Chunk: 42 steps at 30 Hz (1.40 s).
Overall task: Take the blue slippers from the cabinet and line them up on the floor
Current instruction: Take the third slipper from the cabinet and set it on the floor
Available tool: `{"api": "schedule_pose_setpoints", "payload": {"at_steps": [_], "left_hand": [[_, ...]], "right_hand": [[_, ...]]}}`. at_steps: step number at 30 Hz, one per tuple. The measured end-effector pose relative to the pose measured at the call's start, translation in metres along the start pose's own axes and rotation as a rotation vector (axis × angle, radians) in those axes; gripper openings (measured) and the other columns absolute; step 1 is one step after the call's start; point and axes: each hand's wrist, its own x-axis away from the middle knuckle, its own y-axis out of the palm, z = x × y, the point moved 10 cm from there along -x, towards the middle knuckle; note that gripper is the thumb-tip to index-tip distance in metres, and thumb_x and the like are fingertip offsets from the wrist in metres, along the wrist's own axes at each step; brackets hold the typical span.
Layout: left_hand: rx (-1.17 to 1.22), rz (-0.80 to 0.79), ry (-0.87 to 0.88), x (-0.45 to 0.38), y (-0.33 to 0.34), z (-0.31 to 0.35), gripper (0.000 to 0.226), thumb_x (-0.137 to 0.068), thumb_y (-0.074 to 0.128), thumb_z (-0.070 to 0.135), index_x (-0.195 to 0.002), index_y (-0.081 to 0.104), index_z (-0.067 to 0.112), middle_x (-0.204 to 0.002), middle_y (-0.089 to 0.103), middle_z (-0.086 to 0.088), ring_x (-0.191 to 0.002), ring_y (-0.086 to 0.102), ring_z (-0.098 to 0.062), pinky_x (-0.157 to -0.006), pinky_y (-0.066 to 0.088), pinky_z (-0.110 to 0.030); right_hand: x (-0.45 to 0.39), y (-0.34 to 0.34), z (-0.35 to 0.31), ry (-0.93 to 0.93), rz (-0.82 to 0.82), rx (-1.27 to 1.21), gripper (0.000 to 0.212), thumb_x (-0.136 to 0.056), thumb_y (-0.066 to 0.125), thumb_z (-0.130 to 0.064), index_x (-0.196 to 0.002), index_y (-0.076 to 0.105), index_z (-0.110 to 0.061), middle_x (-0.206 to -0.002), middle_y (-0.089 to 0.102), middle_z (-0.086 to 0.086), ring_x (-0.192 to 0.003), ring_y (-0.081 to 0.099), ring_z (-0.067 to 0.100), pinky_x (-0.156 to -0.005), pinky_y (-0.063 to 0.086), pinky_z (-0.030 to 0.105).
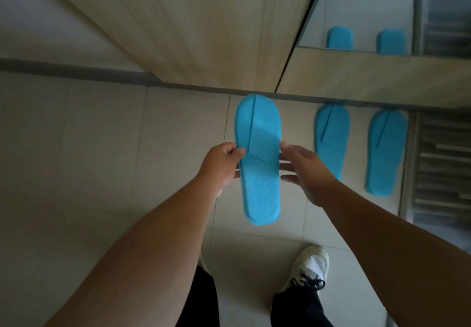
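A blue slipper hangs above the tiled floor in the middle of the head view, toe pointing to the cabinet. My left hand pinches its left edge at mid-length. My right hand is beside its right edge with fingers spread; whether they touch the slipper I cannot tell. Two more blue slippers lie side by side on the floor to the right, one nearer and one further right, toes at the cabinet base. Two blue slipper shapes show in the mirror panel above.
The light wood cabinet door stands ahead, with a mirror panel at the upper right. A slatted grey rack borders the floor at the right. My white shoe stands below the slipper on the beige tiles.
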Motion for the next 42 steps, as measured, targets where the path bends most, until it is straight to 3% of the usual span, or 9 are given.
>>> {"api": "schedule_pose_setpoints", "payload": {"at_steps": [3,7,9,12,15,24,28,32,42], "left_hand": [[-0.066,0.008,0.026,-0.05,-0.023,-0.017,0.018,-0.097,0.052,0.02,-0.104,0.066,0.009,-0.104,0.07,-0.012,-0.093,0.07,-0.024,-0.078,0.059,-0.034],[-0.272,0.07,0.114,-0.117,-0.042,-0.035,0.018,-0.094,0.057,0.026,-0.09,0.068,0.013,-0.092,0.071,-0.013,-0.087,0.07,-0.03,-0.08,0.059,-0.045],[-0.434,0.113,0.174,-0.145,-0.049,-0.04,0.025,-0.093,0.056,0.031,-0.084,0.067,0.009,-0.082,0.07,-0.011,-0.078,0.067,-0.028,-0.071,0.056,-0.038],[-0.6,0.156,0.237,-0.177,-0.052,-0.045,0.029,-0.094,0.054,0.035,-0.074,0.059,0.014,-0.066,0.058,0.001,-0.065,0.055,-0.018,-0.054,0.038,-0.028],[-0.699,0.154,0.268,-0.199,-0.049,-0.049,0.031,-0.095,0.051,0.037,-0.069,0.053,0.02,-0.062,0.051,0.005,-0.064,0.052,-0.017,-0.058,0.036,-0.028],[-0.828,0.177,0.3,-0.229,-0.04,-0.04,0.03,-0.097,0.045,0.035,-0.087,0.062,0.013,-0.088,0.066,-0.009,-0.082,0.061,-0.028,-0.067,0.043,-0.032],[-0.876,0.194,0.307,-0.233,-0.038,-0.038,0.03,-0.097,0.045,0.036,-0.089,0.062,0.013,-0.089,0.067,-0.01,-0.083,0.062,-0.031,-0.067,0.043,-0.032],[-0.896,0.194,0.318,-0.233,-0.038,-0.037,0.03,-0.098,0.043,0.036,-0.089,0.061,0.013,-0.088,0.067,-0.009,-0.082,0.062,-0.029,-0.066,0.043,-0.032],[-0.879,0.191,0.302,-0.23,-0.037,-0.038,0.028,-0.098,0.044,0.033,-0.092,0.058,0.009,-0.089,0.065,-0.011,-0.078,0.057,-0.027,-0.066,0.039,-0.032]], "right_hand": [[-0.042,0.009,0.016,-0.017,0.09,0.06,0.033,-0.097,0.054,-0.04,-0.115,0.066,-0.015,-0.101,0.072,0.003,-0.092,0.069,0.021,-0.084,0.056,0.038],[-0.106,0.024,0.033,-0.045,0.277,0.244,0.018,-0.093,0.062,-0.027,-0.098,0.068,-0.012,-0.088,0.073,0.008,-0.079,0.07,0.023,-0.074,0.058,0.04],[-0.135,0.03,0.042,-0.043,0.33,0.316,0.016,-0.091,0.063,-0.029,-0.093,0.069,-0.014,-0.082,0.072,0.005,-0.078,0.07,0.024,-0.075,0.059,0.046],[-0.172,0.03,0.052,-0.024,0.401,0.372,0.015,-0.087,0.064,-0.032,-0.087,0.068,-0.017,-0.08,0.071,0.004,-0.078,0.068,0.025,-0.076,0.059,0.048],[-0.193,0.025,0.051,-0.02,0.441,0.441,0.018,-0.087,0.065,-0.031,-0.081,0.067,-0.014,-0.079,0.07,0.009,-0.076,0.066,0.029,-0.072,0.058,0.045],[-0.219,0.024,0.042,-0.008,0.481,0.506,0.017,-0.09,0.062,-0.029,-0.092,0.067,-0.013,-0.081,0.065,0.003,-0.074,0.061,0.023,-0.066,0.05,0.034],[-0.223,0.022,0.043,0.023,0.507,0.525,0.019,-0.09,0.061,-0.03,-0.093,0.066,-0.012,-0.074,0.06,0.0,-0.068,0.059,0.021,-0.063,0.048,0.032],[-0.223,0.023,0.043,0.045,0.52,0.584,0.021,-0.09,0.058,-0.032,-0.094,0.063,-0.013,-0.077,0.059,0.001,-0.06,0.052,0.015,-0.052,0.037,0.026],[-0.219,0.022,0.045,0.084,0.553,0.618,0.027,-0.09,0.057,-0.036,-0.103,0.061,-0.012,-0.091,0.062,0.005,-0.074,0.058,0.023,-0.055,0.039,0.027]]}}
